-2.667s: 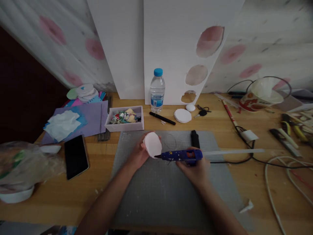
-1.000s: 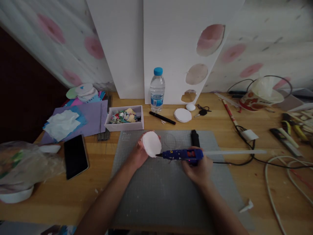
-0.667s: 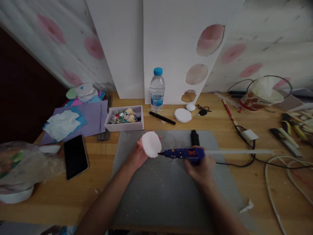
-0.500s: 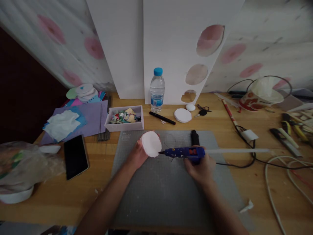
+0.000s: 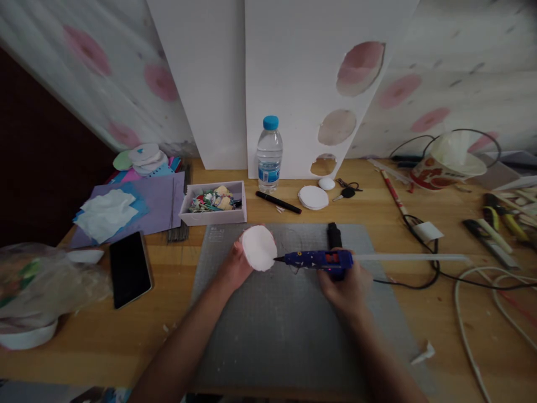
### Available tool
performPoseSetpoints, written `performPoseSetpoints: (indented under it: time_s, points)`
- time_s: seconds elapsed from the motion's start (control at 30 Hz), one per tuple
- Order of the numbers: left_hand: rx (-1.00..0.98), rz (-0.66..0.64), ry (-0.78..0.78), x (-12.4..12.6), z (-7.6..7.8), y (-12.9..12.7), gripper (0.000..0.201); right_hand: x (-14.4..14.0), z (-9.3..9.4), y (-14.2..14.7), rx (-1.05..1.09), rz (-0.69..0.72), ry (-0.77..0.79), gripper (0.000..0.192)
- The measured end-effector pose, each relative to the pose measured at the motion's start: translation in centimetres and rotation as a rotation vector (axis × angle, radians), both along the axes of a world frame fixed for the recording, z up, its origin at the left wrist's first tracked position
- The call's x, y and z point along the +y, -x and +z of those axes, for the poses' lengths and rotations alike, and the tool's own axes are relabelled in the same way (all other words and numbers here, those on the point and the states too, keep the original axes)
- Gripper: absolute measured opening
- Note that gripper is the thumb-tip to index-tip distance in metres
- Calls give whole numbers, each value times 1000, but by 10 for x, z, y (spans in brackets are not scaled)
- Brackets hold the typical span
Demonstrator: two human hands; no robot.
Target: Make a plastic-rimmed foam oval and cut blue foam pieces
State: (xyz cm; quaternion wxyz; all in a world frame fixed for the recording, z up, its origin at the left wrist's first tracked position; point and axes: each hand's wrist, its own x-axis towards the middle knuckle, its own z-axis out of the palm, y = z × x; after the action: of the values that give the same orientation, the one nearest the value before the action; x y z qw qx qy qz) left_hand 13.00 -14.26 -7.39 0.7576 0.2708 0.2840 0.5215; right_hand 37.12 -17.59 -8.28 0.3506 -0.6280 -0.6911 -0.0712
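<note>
Left hand (image 5: 235, 267) around disc (image 5: 259, 248), glue gun (image 5: 316, 259) alongside.

the white disc (image 5: 259, 247) hides most left hand (image 5: 235, 267) fingers.

Pic is looking dim & underexposed overall, w/ soft even light coming from above/front; no hard shadows forming. White foam boards (image 5: 293, 84) at back are catching the most light, reading flat grey-white, no glare. Left edge is falling into near-black by the dark wall (image 5: 33, 168). Wide-angle lens is bending things at the edges: table (image 5: 419, 218) line is curving, corners stretching. Plastic bag (image 5: 37, 280) at left and tools (image 5: 499, 224) at far right are smearing soft. Centre is staying fairly sharp, w/ slight grain; cutting mat (image 5: 285, 324) grid is barely showing.
</note>
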Motion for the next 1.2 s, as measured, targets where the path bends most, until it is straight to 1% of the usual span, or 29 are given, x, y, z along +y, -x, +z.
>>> performPoseSetpoints:
  time_s: [0.13,0.33,0.6,1.03,1.2]
  points:
    - [2,2,0,0,2,0,88,0,-1,-1,-17,5,-20,31]
    - [18,1,-11,0,4,-1,91,1,-2,-2,-29,-21,-22,31]
    - [10,-3,-11,0,-1,2,89,0,-4,-3,-37,-32,-31,31]
    - [32,-14,-17,0,0,1,90,0,-2,-3,-20,-50,-70,30]
    - [19,-27,-21,0,-2,2,90,-1,-2,-3,0,-58,-45,31]
